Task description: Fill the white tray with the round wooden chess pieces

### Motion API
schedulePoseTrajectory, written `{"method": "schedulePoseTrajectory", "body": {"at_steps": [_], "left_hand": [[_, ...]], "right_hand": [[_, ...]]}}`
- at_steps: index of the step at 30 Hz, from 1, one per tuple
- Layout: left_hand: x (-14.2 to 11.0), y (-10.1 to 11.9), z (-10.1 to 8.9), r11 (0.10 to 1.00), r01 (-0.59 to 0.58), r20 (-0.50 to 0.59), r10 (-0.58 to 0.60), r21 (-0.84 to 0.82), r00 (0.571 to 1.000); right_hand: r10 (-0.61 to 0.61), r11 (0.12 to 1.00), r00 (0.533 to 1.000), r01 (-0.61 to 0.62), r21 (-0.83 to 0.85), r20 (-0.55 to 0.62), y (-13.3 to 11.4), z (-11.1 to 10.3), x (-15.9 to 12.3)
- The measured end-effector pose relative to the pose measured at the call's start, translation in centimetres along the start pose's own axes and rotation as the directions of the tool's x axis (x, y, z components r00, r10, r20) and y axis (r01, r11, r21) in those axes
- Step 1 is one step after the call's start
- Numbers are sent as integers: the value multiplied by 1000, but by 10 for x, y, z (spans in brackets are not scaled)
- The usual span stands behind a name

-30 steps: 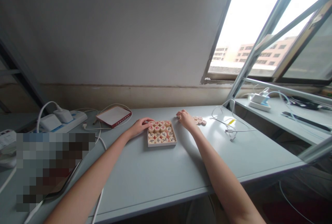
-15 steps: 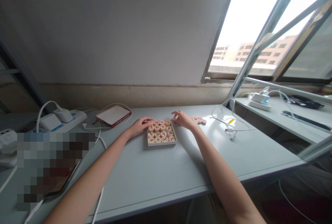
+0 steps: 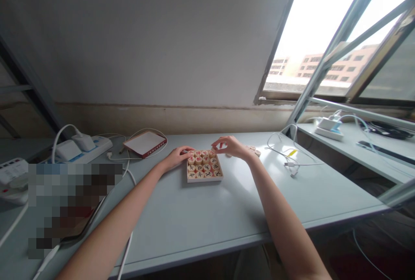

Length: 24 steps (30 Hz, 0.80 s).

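A shallow white box (image 3: 204, 180) on the table holds rows of round wooden Chinese chess pieces (image 3: 206, 168), red characters at the back and black ones at the front. My left hand (image 3: 177, 158) is closed at the box's back left corner, thumb and fingers gripping its edge. At the back right corner, my right hand (image 3: 231, 147) pinches a chess piece (image 3: 212, 153) on top of the box between thumb and fingertips. Loose chess pieces (image 3: 254, 150) lie on the table behind my right wrist, partly hidden by it.
A red-sided box lid (image 3: 145, 144) lies at the left, near white cables and a power strip (image 3: 97, 145). A blurred-out object (image 3: 74, 206) is at the front left. More white cable (image 3: 290, 163) lies at the right, by a metal post (image 3: 320, 70).
My right hand has come from beside the box to its back right corner, fingertips now on a piece there. My left hand stays at the back left corner. The view has shifted slightly.
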State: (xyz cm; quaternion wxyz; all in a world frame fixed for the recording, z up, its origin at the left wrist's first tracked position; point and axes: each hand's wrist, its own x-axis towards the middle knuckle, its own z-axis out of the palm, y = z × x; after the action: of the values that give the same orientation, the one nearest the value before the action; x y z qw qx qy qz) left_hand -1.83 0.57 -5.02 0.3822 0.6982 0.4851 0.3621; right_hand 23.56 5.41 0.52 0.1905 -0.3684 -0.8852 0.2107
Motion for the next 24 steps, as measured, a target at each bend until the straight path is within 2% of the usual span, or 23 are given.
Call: {"method": "schedulePoseTrajectory", "body": {"at_steps": [3, 8, 14, 24], "left_hand": [[0, 1, 0, 1000, -11, 0, 11, 4, 1000], [1, -1, 1, 1000, -2, -9, 2, 10, 1000], [1, -2, 1, 1000, -11, -4, 11, 14, 1000], [2, -2, 1, 1000, 3, -3, -3, -6, 1000]], "right_hand": [[-23, 1000, 992, 20, 22, 123, -3, 0, -1], [-3, 999, 981, -7, 53, 194, -5, 2, -3], [-9, 1000, 982, 3, 28, 189, -10, 4, -4], [-22, 999, 978, 14, 40, 205, -1, 7, -3]]}}
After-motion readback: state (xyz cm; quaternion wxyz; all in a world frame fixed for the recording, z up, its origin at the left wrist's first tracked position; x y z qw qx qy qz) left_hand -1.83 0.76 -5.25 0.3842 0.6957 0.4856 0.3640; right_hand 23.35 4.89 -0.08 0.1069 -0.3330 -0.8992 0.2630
